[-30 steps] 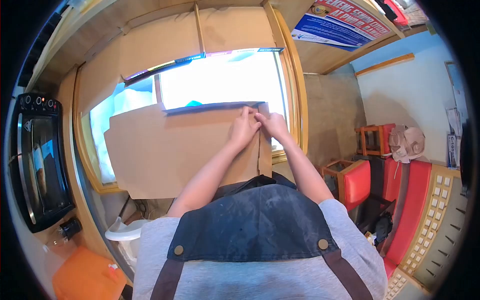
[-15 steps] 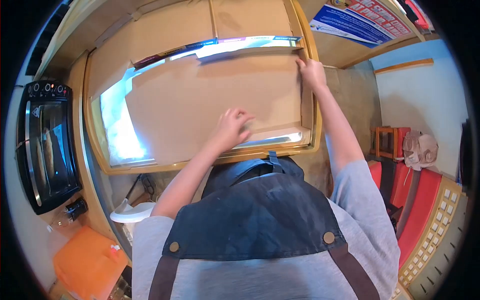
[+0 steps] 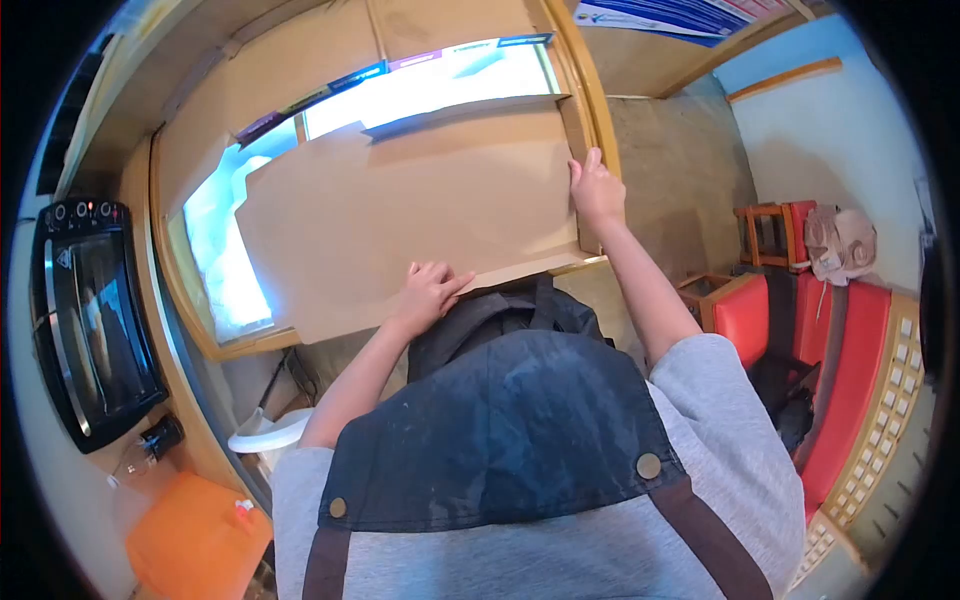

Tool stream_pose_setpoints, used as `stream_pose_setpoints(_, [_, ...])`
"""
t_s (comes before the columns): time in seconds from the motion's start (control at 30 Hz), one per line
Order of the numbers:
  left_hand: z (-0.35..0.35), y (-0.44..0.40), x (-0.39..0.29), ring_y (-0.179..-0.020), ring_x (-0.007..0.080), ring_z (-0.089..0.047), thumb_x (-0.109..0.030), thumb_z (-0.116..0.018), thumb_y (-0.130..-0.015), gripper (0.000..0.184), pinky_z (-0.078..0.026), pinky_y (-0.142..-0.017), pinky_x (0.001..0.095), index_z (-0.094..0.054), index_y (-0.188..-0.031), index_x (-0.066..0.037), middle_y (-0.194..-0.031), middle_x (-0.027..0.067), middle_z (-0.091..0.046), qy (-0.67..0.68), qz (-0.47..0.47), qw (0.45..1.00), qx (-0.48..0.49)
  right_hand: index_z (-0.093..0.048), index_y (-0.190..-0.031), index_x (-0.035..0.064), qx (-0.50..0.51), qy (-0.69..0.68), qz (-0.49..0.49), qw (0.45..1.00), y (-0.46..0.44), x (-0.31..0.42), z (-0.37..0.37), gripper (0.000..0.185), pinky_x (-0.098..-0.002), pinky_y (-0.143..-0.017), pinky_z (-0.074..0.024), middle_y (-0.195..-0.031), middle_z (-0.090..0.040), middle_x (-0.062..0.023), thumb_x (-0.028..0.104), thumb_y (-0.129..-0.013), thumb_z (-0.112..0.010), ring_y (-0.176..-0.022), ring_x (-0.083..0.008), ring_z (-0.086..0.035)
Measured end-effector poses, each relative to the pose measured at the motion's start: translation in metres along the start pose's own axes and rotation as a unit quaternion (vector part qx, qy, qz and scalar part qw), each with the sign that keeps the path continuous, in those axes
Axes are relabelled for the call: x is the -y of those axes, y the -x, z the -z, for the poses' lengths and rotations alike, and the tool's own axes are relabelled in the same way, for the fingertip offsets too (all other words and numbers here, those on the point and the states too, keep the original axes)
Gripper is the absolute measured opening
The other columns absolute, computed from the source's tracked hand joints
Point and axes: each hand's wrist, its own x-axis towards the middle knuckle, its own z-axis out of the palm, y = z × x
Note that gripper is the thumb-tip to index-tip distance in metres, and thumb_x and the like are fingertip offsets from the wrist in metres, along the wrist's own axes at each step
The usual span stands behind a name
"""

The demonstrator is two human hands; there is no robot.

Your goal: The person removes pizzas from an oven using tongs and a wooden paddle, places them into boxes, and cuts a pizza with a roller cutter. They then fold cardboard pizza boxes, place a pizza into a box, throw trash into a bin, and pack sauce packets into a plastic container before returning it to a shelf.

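Note:
A large brown cardboard sheet point(image 3: 410, 200) with folded-up edge flaps lies tilted across a wood-framed, lit case point(image 3: 597, 100). Its near edge overhangs the frame and reaches my apron. My right hand point(image 3: 598, 192) is closed around the raised right flap, thumb on the inner side. At the near edge, my left hand point(image 3: 432, 297) grips the fold, its thumb pointing right along the flap. The undersides of both hands are hidden. Along the far side, another flap point(image 3: 465, 115) stands up.
A black toaster oven point(image 3: 100, 320) stands at left, above an orange container point(image 3: 200, 535). A white bin lid point(image 3: 270, 430) sits below the case's left corner. Colourful printed strips point(image 3: 415, 62) line the case's far opening. Red seats point(image 3: 850, 370) and a wooden chair point(image 3: 765, 237) are at right.
The cardboard sheet has come toward me and now overhangs the near frame. My left hand has gone from above its surface to its near edge. My right hand still holds the right flap.

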Motion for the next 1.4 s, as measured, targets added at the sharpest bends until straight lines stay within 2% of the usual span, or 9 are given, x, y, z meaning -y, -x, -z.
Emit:
stream_pose_setpoints(0.17, [-0.003, 0.001, -0.013, -0.081, 0.0192, -0.051, -0.025, -0.059, -0.081, 0.030, -0.038, -0.071, 0.0353, -0.060, -0.111, -0.022, -0.082, 0.0035, -0.051, -0.053, -0.038, 0.997, -0.027, -0.041, -0.098, 0.0086, -0.032, -0.042, -0.004, 0.999, 0.011, -0.002, -0.009, 0.027, -0.0441, -0.054, -0.0490, -0.068, -0.062, -0.0145, 0.034, -0.090, -0.042, -0.061, -0.0331, -0.062])
stream_pose_setpoints(0.33, [0.011, -0.008, -0.029, -0.090, 0.0292, -0.052, -0.026, -0.057, -0.083, 0.038, -0.042, -0.079, 0.0400, -0.052, -0.119, -0.016, -0.094, 0.0135, -0.054, -0.056, -0.002, 0.996, 0.073, -0.038, -0.116, 0.0026, 0.021, -0.121, -0.123, 0.985, 0.051, 0.015, 0.028, 0.047, -0.0455, -0.073, -0.0471, -0.104, -0.056, -0.0199, 0.036, -0.084, -0.051, -0.088, -0.0375, -0.058])
stream_pose_setpoints(0.53, [0.003, -0.101, -0.044, -0.091, 0.0359, -0.055, -0.009, -0.057, -0.080, 0.034, -0.046, -0.078, 0.0414, -0.053, -0.113, -0.007, -0.104, 0.0212, -0.052, 0.119, -0.088, 0.986, -0.072, -0.056, -0.091, 0.0044, -0.022, -0.230, -0.168, 0.958, 0.097, 0.001, 0.010, 0.023, -0.0448, -0.073, -0.0472, -0.090, -0.061, -0.0177, 0.023, -0.078, -0.057, -0.086, -0.0350, -0.059])
stream_pose_setpoints(0.67, [0.027, -0.187, -0.069, -0.076, 0.0279, -0.062, -0.014, -0.059, -0.080, 0.028, -0.047, -0.067, 0.0379, -0.061, -0.106, -0.004, -0.088, 0.0179, -0.063, 0.125, -0.051, 0.979, -0.154, -0.056, -0.089, 0.0066, 0.007, -0.225, -0.152, 0.962, 0.088, -0.006, 0.003, 0.017, -0.0456, -0.071, -0.0472, -0.090, -0.062, -0.0154, 0.020, -0.077, -0.056, -0.085, -0.0337, -0.059])
stream_pose_setpoints(1.0, [-0.015, -0.271, -0.110, -0.070, 0.0359, -0.062, -0.016, -0.065, -0.069, 0.020, -0.049, -0.066, 0.0413, -0.066, -0.080, 0.001, -0.074, 0.0234, -0.062, 0.137, 0.269, 0.919, -0.255, -0.053, -0.078, 0.0069, -0.036, -0.242, -0.061, 0.968, 0.088, -0.016, 0.007, 0.006, -0.0453, -0.063, -0.0478, -0.079, -0.061, -0.0137, 0.013, -0.076, -0.053, -0.076, -0.0335, -0.060])
stream_pose_setpoints(1.1, [-0.019, -0.272, -0.108, -0.069, 0.0342, -0.063, -0.015, -0.061, -0.068, 0.020, -0.049, -0.066, 0.0405, -0.067, -0.079, 0.001, -0.073, 0.0213, -0.063, 0.165, 0.300, 0.899, -0.271, -0.055, -0.081, 0.0075, -0.004, -0.258, -0.018, 0.966, 0.083, -0.025, 0.010, 0.009, -0.0459, -0.063, -0.0474, -0.078, -0.061, -0.0148, 0.014, -0.076, -0.054, -0.075, -0.0334, -0.060])
stream_pose_setpoints(1.2, [-0.023, -0.277, -0.093, -0.069, 0.0326, -0.063, -0.016, -0.060, -0.068, 0.021, -0.050, -0.067, 0.0397, -0.067, -0.081, 0.000, -0.073, 0.0194, -0.063, 0.224, 0.317, 0.879, -0.277, -0.056, -0.092, 0.0078, 0.186, -0.231, 0.073, 0.952, 0.058, -0.044, 0.029, 0.017, -0.0455, -0.066, -0.0471, -0.086, -0.059, -0.0173, 0.012, -0.075, -0.055, -0.080, -0.0351, -0.059])
stream_pose_setpoints(1.3, [-0.029, -0.275, -0.089, -0.071, 0.0318, -0.063, -0.016, -0.062, -0.068, 0.023, -0.049, -0.067, 0.0395, -0.065, -0.085, -0.001, -0.076, 0.0187, -0.064, 0.271, 0.320, 0.861, -0.288, -0.057, -0.097, 0.0098, -0.015, -0.266, 0.207, 0.941, 0.007, -0.052, 0.055, 0.021, -0.0417, -0.079, -0.0452, -0.090, -0.058, -0.0142, 0.012, -0.077, -0.053, -0.092, -0.0320, -0.055])
stream_pose_setpoints(1.4, [-0.029, -0.261, -0.100, -0.075, 0.0318, -0.063, -0.015, -0.063, -0.067, 0.024, -0.049, -0.069, 0.0397, -0.062, -0.088, -0.001, -0.079, 0.0185, -0.064, 0.297, 0.310, 0.863, -0.267, -0.059, -0.094, 0.0136, -0.114, -0.027, 0.474, 0.873, -0.045, -0.042, 0.077, 0.020, -0.0378, -0.095, -0.0342, -0.094, -0.058, -0.0046, 0.015, -0.074, -0.056, -0.106, -0.0227, -0.047])
